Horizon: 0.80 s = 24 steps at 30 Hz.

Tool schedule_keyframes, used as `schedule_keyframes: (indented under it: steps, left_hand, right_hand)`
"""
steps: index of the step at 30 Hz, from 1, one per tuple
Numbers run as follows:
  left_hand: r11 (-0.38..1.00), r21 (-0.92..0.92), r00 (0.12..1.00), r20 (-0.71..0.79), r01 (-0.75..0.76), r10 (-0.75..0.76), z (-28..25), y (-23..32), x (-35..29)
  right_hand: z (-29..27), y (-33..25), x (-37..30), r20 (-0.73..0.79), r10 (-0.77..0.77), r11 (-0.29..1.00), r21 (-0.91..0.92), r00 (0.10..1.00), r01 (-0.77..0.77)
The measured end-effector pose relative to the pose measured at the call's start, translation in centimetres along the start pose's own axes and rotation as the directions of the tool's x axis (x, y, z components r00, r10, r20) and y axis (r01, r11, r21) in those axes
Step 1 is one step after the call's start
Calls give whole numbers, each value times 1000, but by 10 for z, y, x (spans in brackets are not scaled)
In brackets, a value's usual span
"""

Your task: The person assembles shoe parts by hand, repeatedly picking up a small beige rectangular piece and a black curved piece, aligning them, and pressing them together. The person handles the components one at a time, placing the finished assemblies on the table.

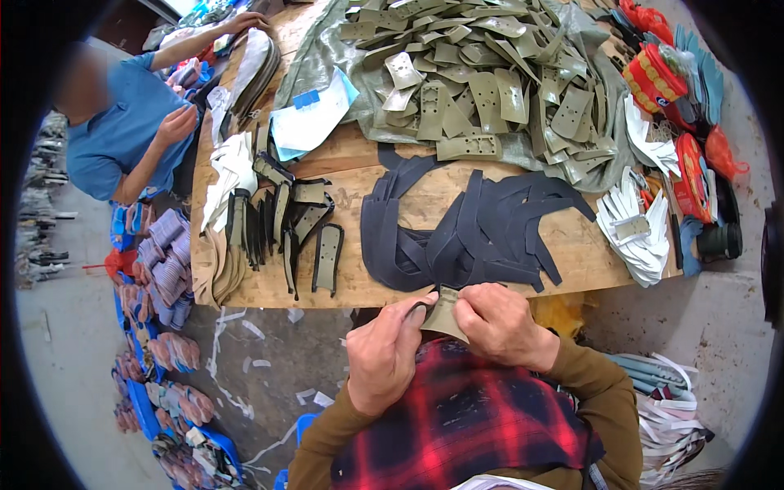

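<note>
My left hand (380, 357) and my right hand (500, 325) meet at the table's near edge, over my lap. Between them is a curved olive plate (443, 318), tilted, with a dark edging strip along its upper left side. The left fingers and thumb pinch the plate's left side, where the strip bends in a small loop. Gripping the opposite side is my right hand, its fingers curled tight. Just beyond lies a heap of flat dark strips (469, 220). Left of that heap sit several olive plates edged in black (328, 258), some standing on their sides.
A large pile of bare olive plates (486, 94) covers a plastic sheet (306, 61) at the far side. White pieces (633, 229) lie at the right edge. Another person in a blue shirt (135, 118) is at the left. Bundles (167, 253) sit below the table's left side.
</note>
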<state>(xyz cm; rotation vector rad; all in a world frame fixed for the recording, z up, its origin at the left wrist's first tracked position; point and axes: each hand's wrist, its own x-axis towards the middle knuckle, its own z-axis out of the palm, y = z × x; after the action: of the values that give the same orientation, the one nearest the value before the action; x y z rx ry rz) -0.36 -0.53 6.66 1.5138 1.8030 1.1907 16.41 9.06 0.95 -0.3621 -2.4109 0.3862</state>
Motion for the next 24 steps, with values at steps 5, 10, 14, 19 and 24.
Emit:
schedule_keyframes:
  steps: [5, 10, 14, 19, 24]
  left_hand:
    - [999, -2, 999, -23, 40, -40, 1, -2, 0]
    - [979, -150, 981, -111, 139, -157, 10, -21, -2]
    - [994, -63, 995, -12, 93, -94, 4, -7, 0]
    - [984, -99, 989, 49, 147, -142, 5, -8, 2]
    - [983, -123, 990, 47, 139, -134, 10, -12, 1]
  right_hand:
    - [2, -1, 0, 16, 44, 999, 15, 999, -44]
    - [3, -3, 2, 0, 61, 998, 21, 998, -61]
    - [3, -4, 0, 26, 92, 996, -10, 995, -92]
    - [4, -6, -3, 58, 134, 991, -23, 989, -133]
    - [5, -8, -2, 113, 180, 984, -13, 977, -180]
